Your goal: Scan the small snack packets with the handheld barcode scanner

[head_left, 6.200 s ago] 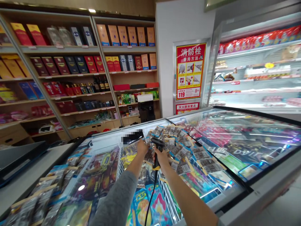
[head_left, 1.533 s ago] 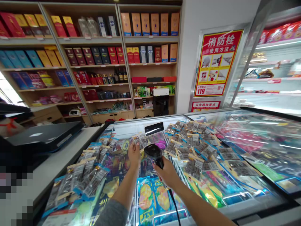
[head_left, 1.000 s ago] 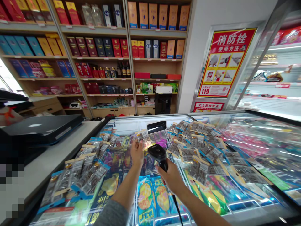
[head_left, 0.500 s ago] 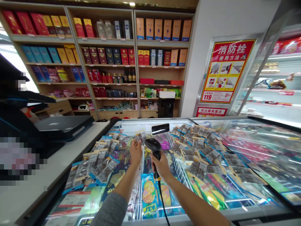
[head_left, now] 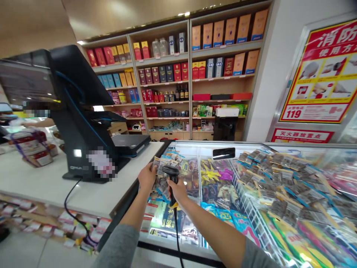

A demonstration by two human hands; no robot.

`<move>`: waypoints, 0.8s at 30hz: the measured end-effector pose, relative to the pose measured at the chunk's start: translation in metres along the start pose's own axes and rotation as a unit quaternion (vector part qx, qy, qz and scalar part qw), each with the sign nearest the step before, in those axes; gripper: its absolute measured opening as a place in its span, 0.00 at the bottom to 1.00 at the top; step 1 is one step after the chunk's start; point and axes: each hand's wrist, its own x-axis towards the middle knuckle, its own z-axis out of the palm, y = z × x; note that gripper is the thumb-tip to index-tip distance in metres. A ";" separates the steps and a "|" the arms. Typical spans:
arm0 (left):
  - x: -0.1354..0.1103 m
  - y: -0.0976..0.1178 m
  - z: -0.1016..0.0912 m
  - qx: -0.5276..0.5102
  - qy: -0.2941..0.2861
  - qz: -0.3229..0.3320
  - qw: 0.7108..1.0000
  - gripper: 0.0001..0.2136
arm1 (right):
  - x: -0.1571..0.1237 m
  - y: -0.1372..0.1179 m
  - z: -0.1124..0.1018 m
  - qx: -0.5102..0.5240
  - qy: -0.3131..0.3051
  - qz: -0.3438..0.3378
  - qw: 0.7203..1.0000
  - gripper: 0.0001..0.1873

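My right hand (head_left: 177, 190) grips the handle of a black barcode scanner (head_left: 170, 173) whose cable hangs down. The scanner head points at a small clear packet (head_left: 157, 165) that my left hand (head_left: 147, 176) pinches by its edge, just left of the scanner. Both hands hover over the left end of a glass-topped chest freezer (head_left: 195, 147). Several more packets (head_left: 275, 169) with blue and tan edges lie spread over the freezer lid to the right.
A black checkout terminal (head_left: 80, 115) with a cable stands on the white counter (head_left: 41, 182) to the left. A black phone (head_left: 223, 153) lies on the freezer lid. Wooden shelves (head_left: 192, 78) of boxed goods fill the back wall. A red fire-safety poster (head_left: 320, 82) hangs at right.
The view has swung left, bringing the terminal and counter into sight. Both hands moved left over the freezer with the scanner and a packet held close together.
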 end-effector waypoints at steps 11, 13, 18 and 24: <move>-0.010 0.051 0.011 -0.073 0.035 0.130 0.988 0.16 | -0.004 -0.028 -0.034 0.028 0.032 -0.007 0.999 0.15; -0.015 0.077 0.025 -0.122 0.021 0.167 0.978 0.15 | -0.008 -0.047 -0.062 0.036 0.047 -0.029 0.998 0.17; -0.041 0.165 0.078 -0.221 -0.065 0.225 0.947 0.13 | -0.023 -0.099 -0.155 0.048 0.161 -0.101 0.981 0.18; -0.098 0.274 0.146 -0.294 -0.219 0.246 0.897 0.12 | -0.051 -0.142 -0.273 0.061 0.331 -0.174 0.925 0.18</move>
